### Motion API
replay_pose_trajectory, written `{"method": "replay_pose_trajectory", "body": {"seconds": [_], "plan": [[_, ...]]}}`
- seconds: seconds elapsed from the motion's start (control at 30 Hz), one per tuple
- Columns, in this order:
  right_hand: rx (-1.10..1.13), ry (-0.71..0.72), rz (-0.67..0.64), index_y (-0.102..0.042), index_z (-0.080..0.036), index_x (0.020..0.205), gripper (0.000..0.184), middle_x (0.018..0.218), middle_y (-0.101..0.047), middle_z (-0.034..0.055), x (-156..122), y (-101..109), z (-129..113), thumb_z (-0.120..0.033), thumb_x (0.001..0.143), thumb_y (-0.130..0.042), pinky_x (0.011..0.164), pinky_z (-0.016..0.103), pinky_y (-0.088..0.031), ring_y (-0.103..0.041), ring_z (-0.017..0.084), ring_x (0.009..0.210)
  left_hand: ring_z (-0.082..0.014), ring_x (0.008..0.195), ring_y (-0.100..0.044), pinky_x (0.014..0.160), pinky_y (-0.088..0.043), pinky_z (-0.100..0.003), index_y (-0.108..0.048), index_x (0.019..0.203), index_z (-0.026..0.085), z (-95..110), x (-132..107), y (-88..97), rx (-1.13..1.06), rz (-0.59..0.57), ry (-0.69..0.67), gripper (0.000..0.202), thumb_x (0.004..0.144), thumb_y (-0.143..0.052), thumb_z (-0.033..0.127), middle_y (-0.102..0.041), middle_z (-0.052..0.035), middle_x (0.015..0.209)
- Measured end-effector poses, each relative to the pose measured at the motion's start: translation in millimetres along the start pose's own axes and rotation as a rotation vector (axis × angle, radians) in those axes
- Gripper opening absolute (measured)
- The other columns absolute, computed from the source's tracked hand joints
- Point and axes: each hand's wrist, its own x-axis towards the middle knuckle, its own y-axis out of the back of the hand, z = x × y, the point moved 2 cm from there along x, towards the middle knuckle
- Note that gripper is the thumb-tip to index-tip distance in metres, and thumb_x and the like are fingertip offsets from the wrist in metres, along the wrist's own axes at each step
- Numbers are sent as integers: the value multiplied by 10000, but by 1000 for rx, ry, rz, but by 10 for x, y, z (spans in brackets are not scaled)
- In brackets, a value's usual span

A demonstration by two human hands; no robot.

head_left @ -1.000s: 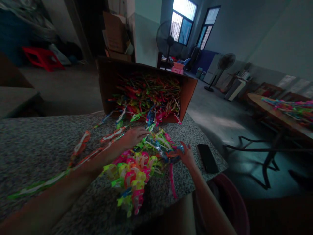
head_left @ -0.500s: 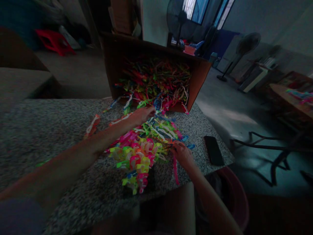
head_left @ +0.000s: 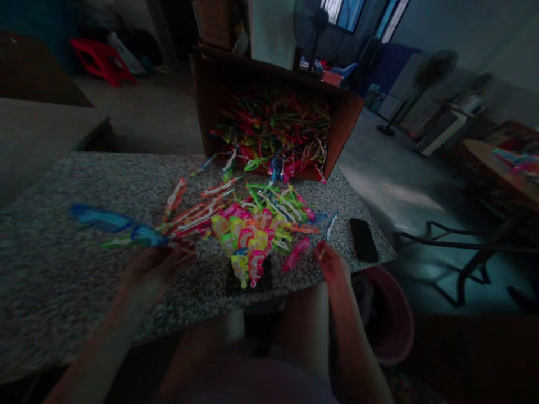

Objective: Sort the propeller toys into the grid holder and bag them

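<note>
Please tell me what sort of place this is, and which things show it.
Probably a small workshop or piecework room: a cardboard box overflows with neon plastic strips, more lie heaped on a speckled stone counter, and a floor fan stands nearby.

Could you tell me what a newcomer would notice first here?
The heap of neon plastic strips on the speckled stone counter stands out first, mid-view. Behind it, a tilted cardboard box holds many more. At left, the person's left hand holds a blurred blue strip.
</note>
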Motion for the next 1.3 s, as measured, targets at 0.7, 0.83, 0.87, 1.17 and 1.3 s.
{"method": "replay_pose_trajectory", "body": {"seconds": [0.7, 0.83, 0.87, 1.17, 1.3], "plan": [[-784, 439, -293, -580, -181, 669, 293, 585, -616, -22, -459, -431, 494, -423, 621, -739, 514, 228, -416, -555, 138, 547, -182, 721, -669, 688, -523, -275, -589, 885, 205, -693, -288, -485, 786, -55, -561, 225, 824, -515, 409, -706, -15, 806], [-921, 466, -339, -625, -171, 724, 291, 613, -644, -7, -529, -576, 502, -424, 629, -735, 509, 218, -400, -577, 146, 559, -202, 769, -679, 700, -525, -286, -569, 971, 201, -698, -306, -519, 925, -66, -573, 212, 853, -464, 341, -704, -38, 867], [-968, 484, -349, -640, -168, 744, 277, 623, -654, 0, -550, -614, 492, -407, 639, -733, 516, 217, -402, -588, 149, 569, -205, 778, -679, 698, -525, -287, -566, 979, 199, -694, -311, -531, 942, -72, -582, 210, 853, -458, 328, -701, -44, 874], [-1304, 549, -546, -682, -163, 834, 171, 707, -717, 41, -681, -758, 317, -252, 689, -702, 556, 217, -408, -657, 174, 642, -203, 820, -666, 754, -527, -310, -577, 942, 201, -667, -412, -559, 905, -47, -494, 193, 865, -473, 344, -695, -45, 888], [-1389, 544, -527, -686, -161, 830, 167, 752, -727, 71, -623, -785, 358, -264, 700, -700, 575, 235, -421, -678, 210, 708, -174, 814, -667, 749, -522, -275, -575, 947, 204, -680, -389, -578, 835, -155, -484, 142, 858, -512, 294, -697, -28, 927]]}}
